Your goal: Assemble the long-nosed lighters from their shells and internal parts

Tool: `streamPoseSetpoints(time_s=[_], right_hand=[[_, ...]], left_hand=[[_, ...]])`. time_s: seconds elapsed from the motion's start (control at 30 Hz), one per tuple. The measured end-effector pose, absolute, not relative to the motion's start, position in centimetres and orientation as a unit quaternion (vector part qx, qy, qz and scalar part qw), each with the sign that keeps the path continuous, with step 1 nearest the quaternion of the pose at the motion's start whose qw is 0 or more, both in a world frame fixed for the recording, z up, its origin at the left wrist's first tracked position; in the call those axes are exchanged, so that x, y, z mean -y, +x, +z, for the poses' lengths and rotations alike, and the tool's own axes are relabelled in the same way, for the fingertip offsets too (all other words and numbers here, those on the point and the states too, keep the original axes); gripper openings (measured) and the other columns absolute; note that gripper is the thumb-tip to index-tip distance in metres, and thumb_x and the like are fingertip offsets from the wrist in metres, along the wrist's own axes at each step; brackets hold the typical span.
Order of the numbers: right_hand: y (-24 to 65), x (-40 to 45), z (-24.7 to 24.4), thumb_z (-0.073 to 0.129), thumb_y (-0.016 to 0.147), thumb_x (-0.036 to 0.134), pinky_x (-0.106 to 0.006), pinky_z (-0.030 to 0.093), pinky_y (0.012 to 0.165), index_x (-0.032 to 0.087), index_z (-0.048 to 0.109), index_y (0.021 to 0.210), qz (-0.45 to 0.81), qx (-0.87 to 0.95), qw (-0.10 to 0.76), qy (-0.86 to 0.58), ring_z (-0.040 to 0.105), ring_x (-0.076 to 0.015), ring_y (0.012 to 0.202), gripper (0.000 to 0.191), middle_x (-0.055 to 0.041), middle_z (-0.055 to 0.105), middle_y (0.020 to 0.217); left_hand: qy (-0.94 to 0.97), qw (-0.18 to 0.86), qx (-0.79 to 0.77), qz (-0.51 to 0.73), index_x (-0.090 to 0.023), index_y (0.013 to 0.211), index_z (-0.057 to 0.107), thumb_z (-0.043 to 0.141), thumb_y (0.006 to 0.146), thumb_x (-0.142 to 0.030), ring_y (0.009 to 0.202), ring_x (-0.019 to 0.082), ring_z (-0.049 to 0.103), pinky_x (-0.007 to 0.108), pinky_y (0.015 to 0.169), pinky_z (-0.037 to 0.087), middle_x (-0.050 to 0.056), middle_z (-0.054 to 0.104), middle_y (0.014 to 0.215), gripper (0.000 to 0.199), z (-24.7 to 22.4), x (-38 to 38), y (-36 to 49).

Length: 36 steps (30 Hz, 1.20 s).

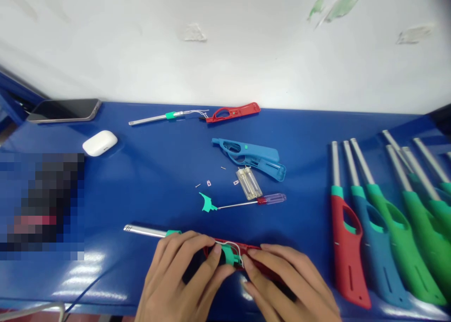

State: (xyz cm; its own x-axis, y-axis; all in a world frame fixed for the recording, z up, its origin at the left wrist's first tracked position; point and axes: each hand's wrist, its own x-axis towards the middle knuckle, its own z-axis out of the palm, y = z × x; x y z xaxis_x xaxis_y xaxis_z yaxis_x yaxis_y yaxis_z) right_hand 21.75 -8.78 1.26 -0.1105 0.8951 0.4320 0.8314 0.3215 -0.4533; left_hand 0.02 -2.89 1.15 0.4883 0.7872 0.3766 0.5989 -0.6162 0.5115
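An opened red utility lighter (251,251) lies between my hands near the front of the table. Its metal tube (146,231) points left. My left hand (185,270) is closed around the front of the lighter, thumb and finger by the green trigger (229,255). My right hand (289,279) grips the handle part, its fingertips at a thin white wire (230,243) beside the trigger. Fingers hide much of the inside. Just beyond lie a loose green trigger (207,203) and a screwdriver (271,199) with a clear purplish handle.
Two clear fuel tanks (249,183) lie beside blue lighter shells (250,155), with several tiny parts near. Farther back are a red shell (234,113) and a loose metal tube (151,119). Several whole lighters (348,247) fill the right. A phone (65,110) and white case (100,143) lie left.
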Motion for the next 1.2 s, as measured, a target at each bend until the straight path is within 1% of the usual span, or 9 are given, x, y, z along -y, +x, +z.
streamPoseSetpoints(time_s=[0.17, 0.3, 0.37, 0.47, 0.6, 0.8, 1.0, 1.13, 1.2], right_hand=[[21.6, 9.4, 0.7, 0.073, 0.098, 0.021, -0.023, 0.067, 0.084, 0.027, 0.086, 0.110, 0.069, 0.736, 0.328, -0.589, 0.081, -0.0182, 0.093, 0.018, 0.0015, 0.085, 0.103], [22.1, 10.6, -0.6, 0.075, 0.097, 0.021, -0.025, 0.066, 0.091, 0.029, 0.085, 0.117, 0.097, 0.721, 0.327, -0.604, 0.078, -0.0197, 0.101, 0.023, -0.0020, 0.083, 0.109], [22.3, 11.1, -1.1, 0.073, 0.098, 0.020, -0.027, 0.066, 0.092, 0.030, 0.084, 0.120, 0.110, 0.714, 0.323, -0.611, 0.077, -0.0205, 0.105, 0.027, -0.0035, 0.081, 0.113], [22.4, 11.3, -1.4, 0.073, 0.097, 0.017, -0.027, 0.067, 0.090, 0.030, 0.083, 0.121, 0.123, 0.708, 0.329, -0.612, 0.076, -0.0215, 0.107, 0.029, -0.0051, 0.079, 0.115], [22.3, 11.0, -1.4, 0.077, 0.094, 0.016, -0.024, 0.067, 0.085, 0.031, 0.084, 0.118, 0.119, 0.707, 0.344, -0.606, 0.077, -0.0206, 0.104, 0.030, -0.0046, 0.079, 0.113], [22.5, 11.4, -2.0, 0.076, 0.093, 0.010, -0.024, 0.067, 0.087, 0.028, 0.081, 0.123, 0.132, 0.705, 0.363, -0.595, 0.074, -0.0197, 0.107, 0.036, -0.0065, 0.075, 0.119], [22.1, 10.4, -1.4, 0.077, 0.094, 0.014, -0.032, 0.067, 0.091, 0.029, 0.081, 0.119, 0.087, 0.702, 0.383, -0.594, 0.075, -0.0222, 0.108, 0.030, -0.0049, 0.077, 0.117], [21.3, 9.9, -0.3, 0.070, 0.098, 0.015, -0.042, 0.067, 0.093, 0.029, 0.081, 0.116, 0.058, 0.663, 0.418, -0.618, 0.077, -0.0252, 0.103, 0.025, -0.0048, 0.079, 0.113], [21.0, 10.0, 0.1, 0.069, 0.098, 0.015, -0.043, 0.065, 0.094, 0.029, 0.081, 0.111, 0.058, 0.632, 0.430, -0.642, 0.076, -0.0257, 0.104, 0.023, -0.0046, 0.078, 0.112]], left_hand=[[0.860, 0.151, -0.394, 0.287, -0.020, 0.107, 0.075, 0.062, 0.110, -0.018, 0.106, 0.021, 0.061, 0.038, 0.100, 0.044, 0.005, 0.073, 0.107, 0.014, 1.3, 2.6, 0.1], [0.859, 0.153, -0.395, 0.288, -0.021, 0.114, 0.072, 0.059, 0.112, -0.023, 0.105, 0.019, 0.062, 0.037, 0.103, 0.042, 0.003, 0.074, 0.108, 0.014, 1.8, 2.6, -0.2], [0.864, 0.152, -0.387, 0.285, -0.019, 0.123, 0.069, 0.059, 0.112, -0.022, 0.108, 0.017, 0.062, 0.034, 0.104, 0.044, 0.004, 0.072, 0.115, 0.015, 2.2, 2.5, -0.8], [0.853, 0.152, -0.405, 0.292, -0.018, 0.132, 0.066, 0.059, 0.108, -0.009, 0.122, 0.019, 0.060, 0.034, 0.108, 0.045, 0.006, 0.067, 0.130, 0.027, 2.8, 2.2, -2.2], [0.859, 0.148, -0.406, 0.274, -0.022, 0.127, 0.069, 0.058, 0.105, -0.003, 0.127, 0.020, 0.059, 0.037, 0.115, 0.041, 0.004, 0.067, 0.128, 0.031, 2.5, 0.9, -3.9], [0.864, 0.156, -0.388, 0.279, -0.023, 0.122, 0.072, 0.057, 0.105, 0.000, 0.121, 0.020, 0.060, 0.038, 0.110, 0.044, 0.004, 0.067, 0.123, 0.033, 1.5, 0.3, -4.6], [0.858, 0.148, -0.404, 0.280, -0.025, 0.117, 0.073, 0.059, 0.105, -0.006, 0.115, 0.020, 0.061, 0.039, 0.106, 0.044, 0.003, 0.069, 0.118, 0.026, 1.7, 0.2, -4.0], [0.851, 0.134, -0.422, 0.282, -0.026, 0.121, 0.071, 0.058, 0.105, -0.006, 0.115, 0.021, 0.062, 0.039, 0.101, 0.047, 0.003, 0.068, 0.119, 0.029, 2.3, -0.2, -3.3], [0.848, 0.118, -0.435, 0.280, -0.026, 0.124, 0.070, 0.057, 0.106, -0.008, 0.112, 0.021, 0.063, 0.039, 0.098, 0.048, 0.003, 0.068, 0.120, 0.028, 2.6, -0.7, -2.9]])
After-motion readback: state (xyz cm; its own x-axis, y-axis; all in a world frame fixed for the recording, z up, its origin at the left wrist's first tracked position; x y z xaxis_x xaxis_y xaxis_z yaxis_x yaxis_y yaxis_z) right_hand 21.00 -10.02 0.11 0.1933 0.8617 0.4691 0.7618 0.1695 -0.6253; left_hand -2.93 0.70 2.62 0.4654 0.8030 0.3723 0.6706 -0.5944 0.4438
